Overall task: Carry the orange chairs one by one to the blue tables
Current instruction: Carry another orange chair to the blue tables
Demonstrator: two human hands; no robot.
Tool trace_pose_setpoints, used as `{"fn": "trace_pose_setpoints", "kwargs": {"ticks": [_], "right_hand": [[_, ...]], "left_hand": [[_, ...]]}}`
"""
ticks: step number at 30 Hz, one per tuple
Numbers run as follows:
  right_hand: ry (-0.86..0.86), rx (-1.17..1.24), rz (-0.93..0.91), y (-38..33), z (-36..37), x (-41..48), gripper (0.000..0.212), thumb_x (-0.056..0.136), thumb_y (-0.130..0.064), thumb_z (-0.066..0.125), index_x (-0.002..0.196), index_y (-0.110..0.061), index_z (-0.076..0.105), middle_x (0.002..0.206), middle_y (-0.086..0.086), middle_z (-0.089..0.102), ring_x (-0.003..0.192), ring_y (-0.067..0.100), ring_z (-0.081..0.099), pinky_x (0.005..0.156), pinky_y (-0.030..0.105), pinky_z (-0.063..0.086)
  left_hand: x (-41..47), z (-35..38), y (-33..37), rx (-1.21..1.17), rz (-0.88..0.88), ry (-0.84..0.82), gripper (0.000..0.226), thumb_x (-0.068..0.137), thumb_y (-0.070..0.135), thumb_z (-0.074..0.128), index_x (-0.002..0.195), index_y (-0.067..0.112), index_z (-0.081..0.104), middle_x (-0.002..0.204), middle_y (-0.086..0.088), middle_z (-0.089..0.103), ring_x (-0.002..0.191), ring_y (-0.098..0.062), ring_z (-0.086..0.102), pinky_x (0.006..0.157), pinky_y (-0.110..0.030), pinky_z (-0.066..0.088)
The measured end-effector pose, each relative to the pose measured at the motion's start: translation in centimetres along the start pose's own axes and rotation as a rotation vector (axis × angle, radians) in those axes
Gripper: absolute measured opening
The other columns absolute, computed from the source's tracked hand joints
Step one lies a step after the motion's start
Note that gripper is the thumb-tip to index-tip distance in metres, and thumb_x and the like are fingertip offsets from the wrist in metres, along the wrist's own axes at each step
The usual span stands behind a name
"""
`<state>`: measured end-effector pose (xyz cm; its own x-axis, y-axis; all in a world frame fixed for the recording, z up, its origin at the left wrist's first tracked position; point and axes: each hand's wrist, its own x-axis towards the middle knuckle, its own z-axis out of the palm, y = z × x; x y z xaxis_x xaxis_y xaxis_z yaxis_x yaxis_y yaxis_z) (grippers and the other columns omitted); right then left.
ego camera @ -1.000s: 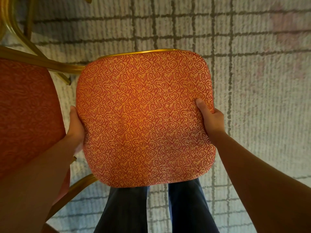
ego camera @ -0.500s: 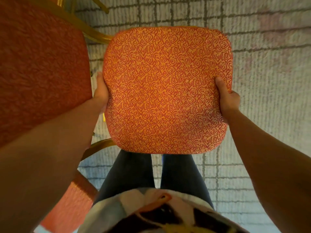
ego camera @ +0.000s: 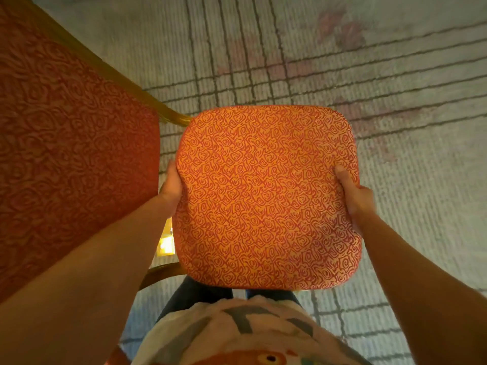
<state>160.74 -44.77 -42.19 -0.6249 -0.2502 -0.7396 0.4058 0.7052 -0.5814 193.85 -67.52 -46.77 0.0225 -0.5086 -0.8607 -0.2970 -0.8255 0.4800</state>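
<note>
I look straight down at an orange chair [ego camera: 266,196], whose swirl-patterned seat cushion fills the middle of the view. My left hand [ego camera: 172,189] grips the seat's left edge and my right hand [ego camera: 354,196] grips its right edge, thumb on top. The chair's red patterned backrest [ego camera: 68,154] with its gold frame [ego camera: 137,90] rises at the left, close to the camera. The chair's legs are hidden under the seat. No blue table is in view.
Pale grey carpet [ego camera: 408,127] with dark grid lines and faded pink patches lies all around. My legs in dark trousers [ego camera: 195,293] and my printed shirt [ego camera: 250,333] show below the seat.
The chair, held by both hands throughout, has shifted in the view: the backrest has swung closer at the left and the carpet pattern beneath has moved.
</note>
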Motion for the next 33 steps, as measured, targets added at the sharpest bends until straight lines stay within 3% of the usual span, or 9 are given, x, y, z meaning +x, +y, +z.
{"fn": "trace_pose_setpoints", "kwargs": {"ticks": [4, 6, 10, 14, 21, 24, 28, 32, 33], "right_hand": [[0.018, 0.055, -0.011, -1.1, -4.5, -0.9, 0.088, 0.030, -0.088, 0.068, 0.079, -0.015, 0.068, 0.092, 0.008, 0.073, 0.087, 0.026, 0.070, 0.091, 0.044, 0.055], [0.030, 0.103, -0.014, -0.9, -6.7, -1.4, 0.085, 0.031, -0.088, 0.069, 0.076, -0.015, 0.067, 0.090, 0.007, 0.073, 0.087, 0.026, 0.070, 0.091, 0.044, 0.055], [0.097, 0.176, -0.042, -0.3, -10.3, -2.1, 0.063, 0.062, -0.075, 0.070, 0.084, -0.016, 0.066, 0.099, 0.010, 0.071, 0.094, 0.027, 0.067, 0.096, 0.044, 0.052], [0.183, 0.261, -0.068, -1.0, -13.6, -2.2, 0.050, 0.069, -0.067, 0.072, 0.075, -0.019, 0.062, 0.095, 0.010, 0.070, 0.094, 0.027, 0.066, 0.096, 0.044, 0.052], [0.317, 0.334, -0.088, -1.4, -18.3, -1.2, 0.040, 0.081, -0.056, 0.068, 0.083, -0.016, 0.064, 0.107, 0.013, 0.067, 0.098, 0.025, 0.062, 0.096, 0.038, 0.049], [0.366, 0.371, -0.054, -1.7, -19.5, 0.0, 0.058, 0.080, -0.061, 0.066, 0.109, -0.010, 0.064, 0.110, 0.012, 0.064, 0.101, 0.027, 0.060, 0.097, 0.038, 0.047], [0.425, 0.438, -0.001, -3.9, -20.3, 2.3, 0.072, 0.068, -0.072, 0.069, 0.109, -0.013, 0.064, 0.113, 0.014, 0.066, 0.103, 0.028, 0.062, 0.100, 0.041, 0.047], [0.475, 0.453, 0.021, -7.8, -21.7, 5.2, 0.100, 0.032, -0.093, 0.063, 0.096, -0.017, 0.065, 0.106, 0.011, 0.067, 0.101, 0.028, 0.064, 0.100, 0.045, 0.049], [0.485, 0.464, 0.014, -8.6, -22.1, 6.2, 0.099, 0.033, -0.094, 0.062, 0.094, -0.016, 0.065, 0.103, 0.010, 0.067, 0.099, 0.028, 0.065, 0.099, 0.044, 0.049]], "left_hand": [[-2.5, 4.0, 1.9, 0.035, 0.057, -0.010, 0.088, 0.070, 0.086, 0.029, 0.111, 0.020, 0.070, 0.103, -0.015, 0.071, 0.087, -0.027, 0.065, 0.085, -0.039, 0.052], [-3.1, 6.1, 2.5, 0.102, 0.036, 0.062, 0.104, 0.062, 0.094, 0.027, 0.119, 0.015, 0.066, 0.112, -0.017, 0.068, 0.096, -0.031, 0.065, 0.093, -0.044, 0.050], [-6.0, 11.0, 4.5, 0.160, 0.110, 0.008, 0.107, 0.060, 0.089, 0.024, 0.120, 0.010, 0.064, 0.116, -0.023, 0.065, 0.105, -0.037, 0.062, 0.100, -0.048, 0.046], [-8.1, 15.4, 6.9, 0.202, 0.169, -0.140, 0.098, 0.069, 0.093, 0.023, 0.121, 0.020, 0.064, 0.120, -0.015, 0.064, 0.107, -0.031, 0.062, 0.103, -0.048, 0.043], [-3.4, 22.6, 9.3, 0.389, 0.187, -0.337, 0.111, 0.035, 0.102, 0.050, 0.120, 0.031, 0.066, 0.112, -0.009, 0.071, 0.104, -0.034, 0.067, 0.099, -0.057, 0.045], [0.7, 26.0, 11.2, 0.488, 0.167, -0.314, 0.114, 0.031, 0.103, 0.048, 0.115, 0.030, 0.069, 0.107, -0.010, 0.073, 0.100, -0.037, 0.068, 0.096, -0.057, 0.047], [2.6, 32.1, 15.1, 0.550, 0.169, -0.404, 0.114, 0.030, 0.103, 0.049, 0.115, 0.030, 0.069, 0.113, -0.010, 0.071, 0.103, -0.036, 0.067, 0.099, -0.055, 0.046], [1.3, 38.1, 20.4, 0.601, 0.212, -0.497, 0.112, 0.035, 0.103, 0.047, 0.119, 0.031, 0.067, 0.113, -0.009, 0.071, 0.105, -0.033, 0.066, 0.100, -0.054, 0.045], [1.1, 39.5, 21.8, 0.606, 0.221, -0.499, 0.113, 0.035, 0.103, 0.048, 0.119, 0.030, 0.067, 0.115, -0.009, 0.070, 0.105, -0.033, 0.066, 0.101, -0.054, 0.045]]}}
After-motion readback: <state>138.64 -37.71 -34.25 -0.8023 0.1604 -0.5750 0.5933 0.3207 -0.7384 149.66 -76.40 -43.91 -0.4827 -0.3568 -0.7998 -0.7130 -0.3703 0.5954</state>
